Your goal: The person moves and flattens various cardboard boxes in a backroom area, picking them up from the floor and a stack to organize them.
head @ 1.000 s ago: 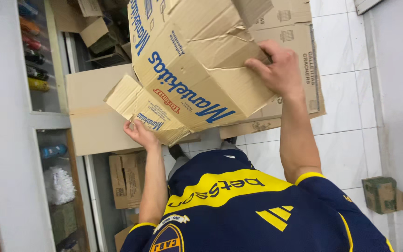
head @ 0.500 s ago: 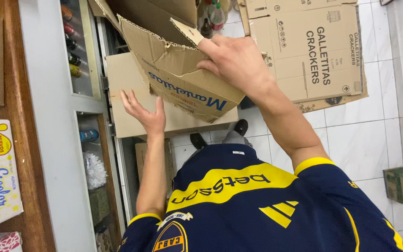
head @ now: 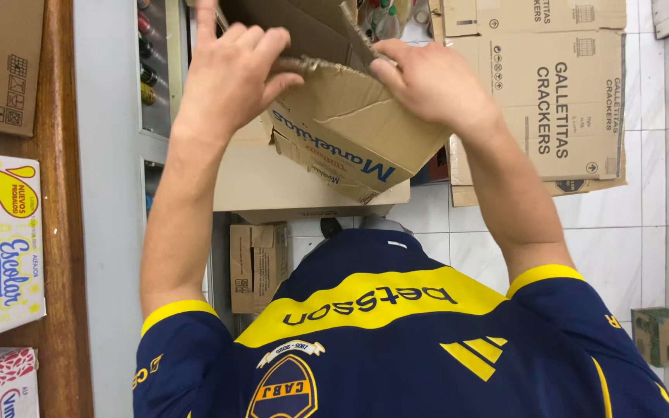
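I hold a brown cardboard box (head: 342, 135) with blue print up in front of my chest, its open top facing me. My left hand (head: 226, 77) grips the box's near rim on the left, fingers curled over the edge. My right hand (head: 427, 85) grips the same creased rim on the right, thumb on the inside. Both arms reach out from my navy and yellow shirt (head: 396, 340). The box's inside is dark and I cannot see any contents.
Flattened cardboard cartons (head: 551, 93) lie on the white tiled floor (head: 621, 232) ahead. A small brown box (head: 253, 263) stands below the held box. A glass-door cabinet with bottles (head: 147, 62) and a wooden shelf (head: 60, 232) with colourful cartons (head: 1, 240) are left. A small green box (head: 663, 337) sits right.
My left hand moved from beneath the box up onto its rim. My right hand shifted to the rim too. The box turned, so its open top faces me and sits closer.
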